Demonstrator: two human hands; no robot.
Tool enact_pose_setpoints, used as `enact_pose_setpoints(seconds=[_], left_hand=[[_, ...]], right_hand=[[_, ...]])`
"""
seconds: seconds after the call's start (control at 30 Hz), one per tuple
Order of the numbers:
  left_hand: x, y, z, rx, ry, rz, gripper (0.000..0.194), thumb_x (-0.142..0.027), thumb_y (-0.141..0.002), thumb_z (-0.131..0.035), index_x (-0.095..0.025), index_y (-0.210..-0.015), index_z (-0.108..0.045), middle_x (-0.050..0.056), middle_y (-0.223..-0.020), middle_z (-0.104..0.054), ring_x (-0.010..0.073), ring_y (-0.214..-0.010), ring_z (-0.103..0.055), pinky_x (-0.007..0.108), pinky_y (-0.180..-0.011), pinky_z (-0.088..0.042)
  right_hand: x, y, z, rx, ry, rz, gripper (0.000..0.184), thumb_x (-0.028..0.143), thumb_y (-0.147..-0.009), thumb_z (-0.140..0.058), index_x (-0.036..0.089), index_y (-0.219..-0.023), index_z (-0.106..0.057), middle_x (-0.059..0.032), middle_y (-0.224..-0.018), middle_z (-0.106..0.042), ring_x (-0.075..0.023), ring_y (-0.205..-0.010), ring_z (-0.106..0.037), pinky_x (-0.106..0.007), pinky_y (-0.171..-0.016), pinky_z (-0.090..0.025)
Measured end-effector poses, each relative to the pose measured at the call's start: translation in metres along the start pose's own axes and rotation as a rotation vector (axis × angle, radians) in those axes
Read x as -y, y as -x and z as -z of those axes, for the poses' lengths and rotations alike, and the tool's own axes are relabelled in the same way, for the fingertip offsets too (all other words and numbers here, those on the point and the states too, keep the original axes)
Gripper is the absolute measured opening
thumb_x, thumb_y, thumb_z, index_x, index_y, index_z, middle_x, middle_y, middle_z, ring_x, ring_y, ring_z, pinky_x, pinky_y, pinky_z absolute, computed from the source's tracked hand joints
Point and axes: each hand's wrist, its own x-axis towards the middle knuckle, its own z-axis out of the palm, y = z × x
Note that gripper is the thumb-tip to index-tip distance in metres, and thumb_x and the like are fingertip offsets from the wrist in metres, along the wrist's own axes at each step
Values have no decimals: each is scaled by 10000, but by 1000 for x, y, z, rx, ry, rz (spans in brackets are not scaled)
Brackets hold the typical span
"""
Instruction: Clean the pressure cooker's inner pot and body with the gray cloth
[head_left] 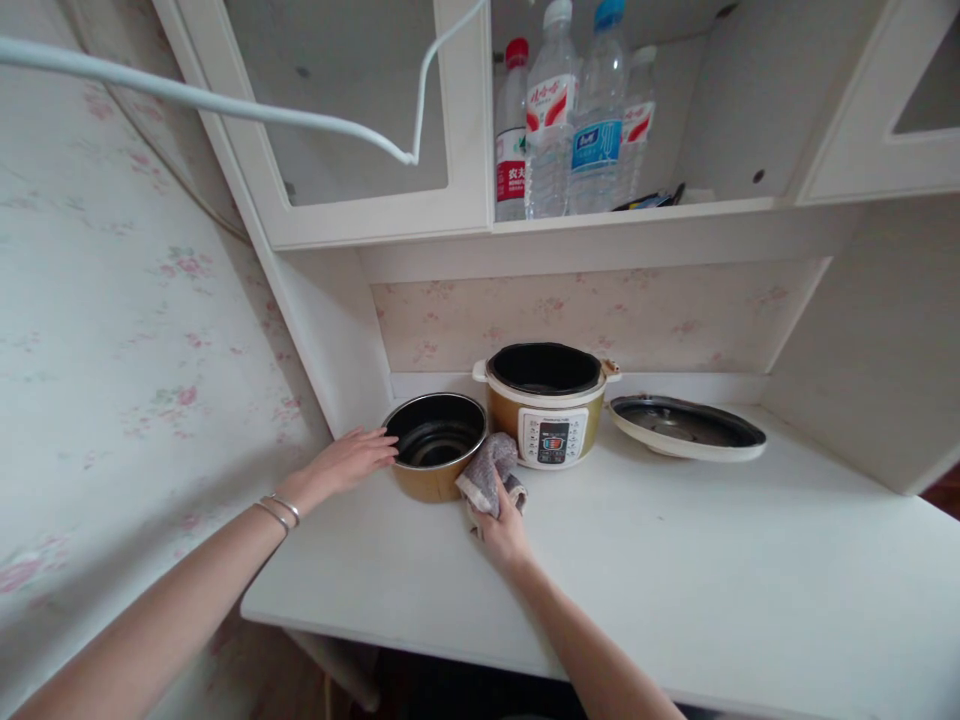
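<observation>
My left hand [346,462] lies flat with fingers stretched out, its fingertips touching the left rim of a gold inner pot [435,445] with a black inside, which stands on the white counter [675,590]. My right hand [501,530] is closed on a grey cloth [489,470], held up against the pot's right side. Just right of the cloth stands a gold and white electric cooker [546,405], uncovered, its control panel facing me. Its lid [686,427] lies upside down on the counter further right.
A shelf above holds several water bottles [570,120]. A white cabinet door [352,130] hangs at upper left, with a white cable [225,100] across it. Floral wallpaper covers the left wall [112,330]. The counter's front edge runs close to me.
</observation>
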Motion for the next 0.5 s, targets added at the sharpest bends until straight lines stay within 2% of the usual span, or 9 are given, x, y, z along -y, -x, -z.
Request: enact_pose_setpoints(seconds=[0.07,0.17,0.23,0.33,0.5], left_hand=[[1,5,-5,-1,-17,-23,371,-421,-958,-353,-291,-1120,-661,8,-1287,-598,196,-1292,-438,393,-1102,-286],[-14,4,-7,-57,-1,-48,344,-388,-962,-363,-261,-991,-682,8,-1088,-683,178,-1194,-518,365,-1063,-320],[-31,1,-9,-99,13,-58,333,-365,-962,-376,-232,-890,-672,12,-921,-692,166,-1030,-591,340,-988,-379],[-61,-4,-15,-188,-3,-38,341,-364,-957,-394,-207,-789,-645,20,-770,-662,159,-806,-605,333,-892,-418],[-117,-22,-34,-306,-71,99,401,-373,-972,-335,-189,-756,-619,56,-731,-653,176,-742,-600,316,-757,-427]], right_hand=[[1,0,1,28,13,-32,728,189,-733,-600,294,-1420,-382,-40,-1369,-520,-238,-1296,-433,-433,-1110,-293],[5,1,2,58,40,-12,746,166,-738,-564,304,-1437,-341,-12,-1437,-439,-224,-1353,-347,-447,-1129,-254],[8,2,3,80,79,25,752,143,-741,-527,310,-1444,-319,13,-1483,-362,-208,-1386,-283,-451,-1144,-212],[9,3,3,115,131,60,773,96,-720,-472,302,-1448,-312,34,-1518,-278,-195,-1406,-231,-454,-1155,-175],[5,4,2,174,181,146,840,35,-635,-430,302,-1428,-357,50,-1522,-264,-183,-1411,-214,-436,-1157,-180]])
